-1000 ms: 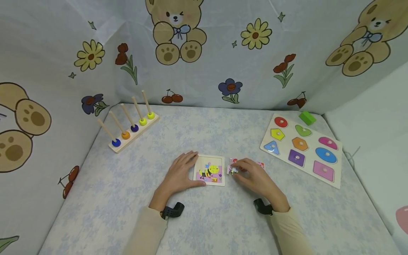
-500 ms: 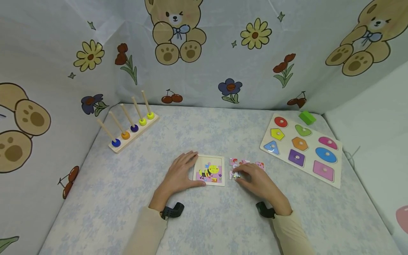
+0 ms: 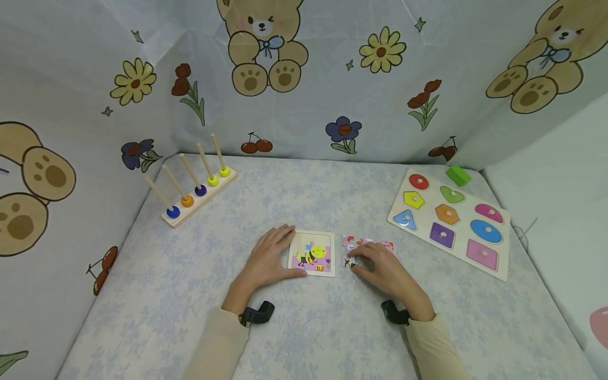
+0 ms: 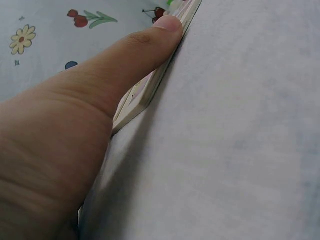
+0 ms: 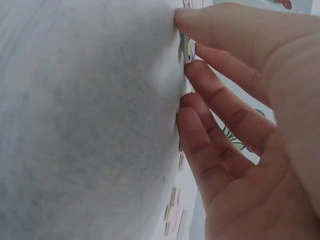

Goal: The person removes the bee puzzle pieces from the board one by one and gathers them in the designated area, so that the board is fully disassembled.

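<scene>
A small square puzzle tray (image 3: 311, 237) with a partly filled bee picture lies flat on the table. My left hand (image 3: 269, 257) holds it at its left side, the thumb along the near edge and the fingers at the far left corner. To the right of the tray, my right hand (image 3: 383, 266) pinches a small jigsaw piece (image 3: 350, 262) between thumb and fingers, low over the tabletop. In the right wrist view the piece (image 5: 190, 49) shows edge-on near the fingertips. Several pink jigsaw pieces (image 3: 348, 240) lie just beyond that hand, which partly covers them.
A white shape board (image 3: 456, 248) with knobbed, coloured shapes lies at the right. Behind it sits a green block (image 3: 458, 176). A wooden peg stand (image 3: 199, 205) with coloured beads stands at the back left. A patterned cloth (image 3: 304, 116) hangs behind the table.
My right hand has shifted slightly right and nearer, keeping the piece at its fingertips. The piece's visible picture has turned in the fingers. My left hand and the tray have stayed put.
</scene>
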